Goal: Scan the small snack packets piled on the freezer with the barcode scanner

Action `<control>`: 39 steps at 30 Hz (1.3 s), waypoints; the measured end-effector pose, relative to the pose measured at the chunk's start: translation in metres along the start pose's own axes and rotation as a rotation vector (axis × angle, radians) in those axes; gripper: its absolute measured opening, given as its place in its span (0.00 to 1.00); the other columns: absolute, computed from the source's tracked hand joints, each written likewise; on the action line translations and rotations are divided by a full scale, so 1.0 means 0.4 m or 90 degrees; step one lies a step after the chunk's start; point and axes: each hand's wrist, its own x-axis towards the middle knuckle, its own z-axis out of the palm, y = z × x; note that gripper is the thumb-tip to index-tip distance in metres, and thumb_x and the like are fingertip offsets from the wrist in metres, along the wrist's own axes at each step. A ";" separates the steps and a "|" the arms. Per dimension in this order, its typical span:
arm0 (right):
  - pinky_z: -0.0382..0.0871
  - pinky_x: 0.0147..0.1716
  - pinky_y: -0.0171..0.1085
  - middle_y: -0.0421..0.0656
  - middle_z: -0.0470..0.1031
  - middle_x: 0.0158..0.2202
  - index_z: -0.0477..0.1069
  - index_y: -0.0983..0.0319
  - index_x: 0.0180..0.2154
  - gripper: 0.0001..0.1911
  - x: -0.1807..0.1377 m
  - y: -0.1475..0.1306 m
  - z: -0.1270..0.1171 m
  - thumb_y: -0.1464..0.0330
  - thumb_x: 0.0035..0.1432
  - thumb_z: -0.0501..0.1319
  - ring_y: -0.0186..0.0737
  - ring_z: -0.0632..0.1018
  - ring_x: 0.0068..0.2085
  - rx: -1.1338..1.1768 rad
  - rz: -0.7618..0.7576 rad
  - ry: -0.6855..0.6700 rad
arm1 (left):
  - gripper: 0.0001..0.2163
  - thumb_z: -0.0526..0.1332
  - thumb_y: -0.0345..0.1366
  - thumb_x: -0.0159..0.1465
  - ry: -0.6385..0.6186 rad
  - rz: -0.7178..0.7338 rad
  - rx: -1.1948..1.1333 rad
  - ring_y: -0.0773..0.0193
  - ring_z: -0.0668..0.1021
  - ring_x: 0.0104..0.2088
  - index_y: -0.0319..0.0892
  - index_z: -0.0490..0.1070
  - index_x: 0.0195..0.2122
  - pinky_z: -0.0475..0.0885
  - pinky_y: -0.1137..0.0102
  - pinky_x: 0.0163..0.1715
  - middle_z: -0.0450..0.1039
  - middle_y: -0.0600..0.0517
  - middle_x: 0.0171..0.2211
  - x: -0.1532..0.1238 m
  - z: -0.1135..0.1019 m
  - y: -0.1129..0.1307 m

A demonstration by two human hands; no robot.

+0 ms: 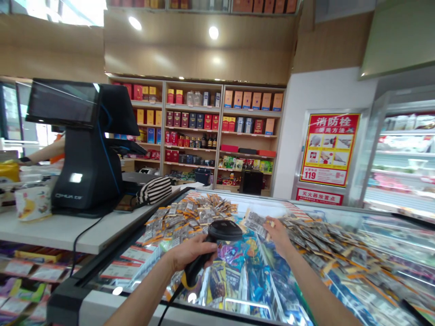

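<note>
My left hand (189, 252) is wrapped round the handle of a black barcode scanner (222, 232), whose head points away from me over the glass lid of a chest freezer (238, 280). My right hand (277, 234) reaches further out and pinches small grey and orange snack packets (258, 222) from a heap lying on the glass. More of these packets (190, 215) are spread to the left of the scanner and others (322, 240) to the right.
A black checkout terminal (84, 149) stands on the white counter (61, 228) at left, with a striped pouch (154, 190) beside it. Another person's arm (44, 154) shows behind it. Shelves of boxes (217, 131) line the back wall; a glass-door fridge (401, 154) stands right.
</note>
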 end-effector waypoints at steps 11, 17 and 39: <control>0.61 0.20 0.33 0.37 0.67 0.21 0.60 0.61 0.36 0.19 0.001 0.000 0.026 0.63 0.38 0.57 0.36 0.70 0.22 0.037 -0.016 0.005 | 0.13 0.57 0.43 0.49 0.025 0.009 -0.002 0.74 0.65 0.17 0.38 0.61 0.26 0.57 0.77 0.17 0.63 0.55 0.19 0.013 -0.010 -0.023; 0.62 0.24 0.36 0.41 0.69 0.23 0.61 0.63 0.39 0.22 0.066 0.004 -0.064 0.62 0.39 0.55 0.40 0.71 0.26 -0.127 -0.039 0.181 | 0.11 0.57 0.42 0.50 0.067 0.010 -0.023 0.75 0.64 0.16 0.39 0.60 0.27 0.57 0.77 0.18 0.63 0.57 0.19 0.007 -0.029 -0.024; 0.60 0.32 0.42 0.43 0.71 0.23 0.67 0.60 0.19 0.12 0.065 0.110 0.211 0.59 0.30 0.61 0.49 0.71 0.36 -0.469 -0.009 -0.010 | 0.13 0.57 0.44 0.49 0.248 -0.058 -0.006 0.73 0.65 0.18 0.38 0.61 0.23 0.58 0.76 0.19 0.63 0.56 0.19 -0.178 -0.122 -0.039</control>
